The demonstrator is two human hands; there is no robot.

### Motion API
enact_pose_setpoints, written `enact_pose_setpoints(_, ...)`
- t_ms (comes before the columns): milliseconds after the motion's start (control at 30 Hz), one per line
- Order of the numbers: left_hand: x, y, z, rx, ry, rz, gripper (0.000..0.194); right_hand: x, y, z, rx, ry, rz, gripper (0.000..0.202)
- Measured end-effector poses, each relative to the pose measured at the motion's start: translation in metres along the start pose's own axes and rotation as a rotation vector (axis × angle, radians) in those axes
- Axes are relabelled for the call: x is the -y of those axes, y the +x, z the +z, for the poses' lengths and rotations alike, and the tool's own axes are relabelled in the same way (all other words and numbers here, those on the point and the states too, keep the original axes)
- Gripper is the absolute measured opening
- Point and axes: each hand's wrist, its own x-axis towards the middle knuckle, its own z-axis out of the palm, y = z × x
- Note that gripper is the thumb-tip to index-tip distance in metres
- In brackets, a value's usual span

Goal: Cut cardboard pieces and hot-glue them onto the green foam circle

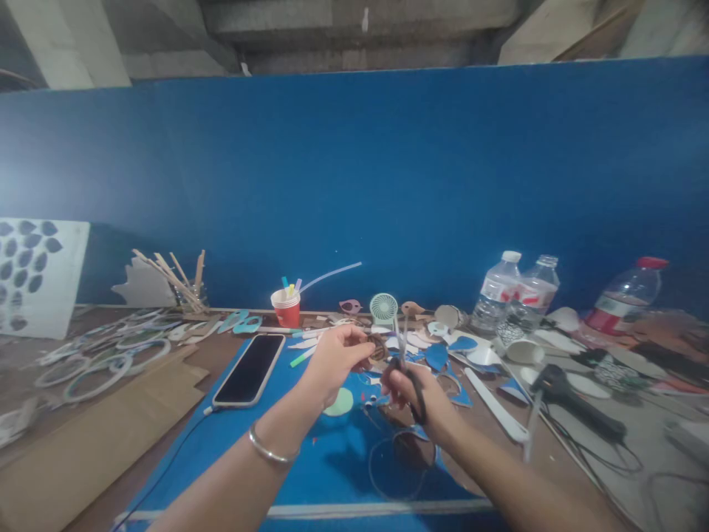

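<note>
My left hand, with a silver bangle on the wrist, is closed with fingertips pinching a small brown piece over the blue mat. Just to its right, my right hand is wrapped round black-handled scissors, their blades pointing up and away beside the brown piece. A pale green round piece lies on the mat below my left hand. Beyond the hands stands a small green fan, with blue and white cut pieces scattered to its right.
A phone lies left, near a brown cardboard strip and rings. A red cup of markers stands behind. At right are bottles, a black glue gun and its cable.
</note>
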Motion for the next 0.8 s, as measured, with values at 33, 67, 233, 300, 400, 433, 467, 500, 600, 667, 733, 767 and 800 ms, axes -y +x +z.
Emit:
enact_pose_setpoints(33,-0.001,0.000,0.001,-0.029,-0.034,0.008,0.010,-0.003,-0.002,0.003,0.027,-0.024,0.001,0.036)
enact_pose_setpoints(67,-0.001,-0.001,0.002,-0.057,-0.050,0.026,0.010,-0.005,-0.005,0.006,0.058,-0.049,-0.002,0.037)
enact_pose_setpoints(233,0.002,-0.002,0.004,-0.144,0.066,0.143,0.010,-0.005,-0.015,0.015,0.130,-0.071,-0.054,0.045)
enact_pose_setpoints(300,0.004,-0.002,0.005,-0.152,0.115,0.163,0.011,-0.004,-0.015,0.015,0.128,-0.068,-0.061,0.046)
enact_pose_setpoints(400,0.005,-0.003,0.008,-0.150,0.149,0.189,0.010,-0.004,-0.014,0.014,0.121,-0.058,-0.058,0.046)
enact_pose_setpoints(433,0.006,-0.004,0.009,-0.148,0.152,0.196,0.010,-0.005,-0.013,0.014,0.117,-0.055,-0.060,0.046)
enact_pose_setpoints(467,0.006,-0.004,0.010,-0.147,0.156,0.200,0.009,-0.006,-0.013,0.014,0.110,-0.054,-0.065,0.047)
enact_pose_setpoints(500,0.007,-0.005,0.012,-0.145,0.160,0.200,0.009,-0.006,-0.013,0.014,0.101,-0.053,-0.071,0.047)
enact_pose_setpoints(600,0.008,-0.006,0.015,-0.146,0.175,0.183,0.008,-0.008,-0.012,0.014,0.070,-0.025,-0.071,0.046)
enact_pose_setpoints(667,0.008,-0.007,0.016,-0.148,0.172,0.168,0.008,-0.008,-0.012,0.013,0.058,-0.006,-0.068,0.045)
enact_pose_setpoints(733,0.007,-0.007,0.017,-0.145,0.154,0.157,0.007,-0.009,-0.012,0.013,0.054,-0.013,-0.072,0.046)
enact_pose_setpoints(767,0.006,-0.008,0.017,-0.143,0.145,0.154,0.007,-0.009,-0.012,0.012,0.054,-0.021,-0.073,0.047)
enact_pose_setpoints(800,0.005,-0.008,0.017,-0.141,0.137,0.152,0.007,-0.010,-0.011,0.012,0.053,-0.029,-0.073,0.047)
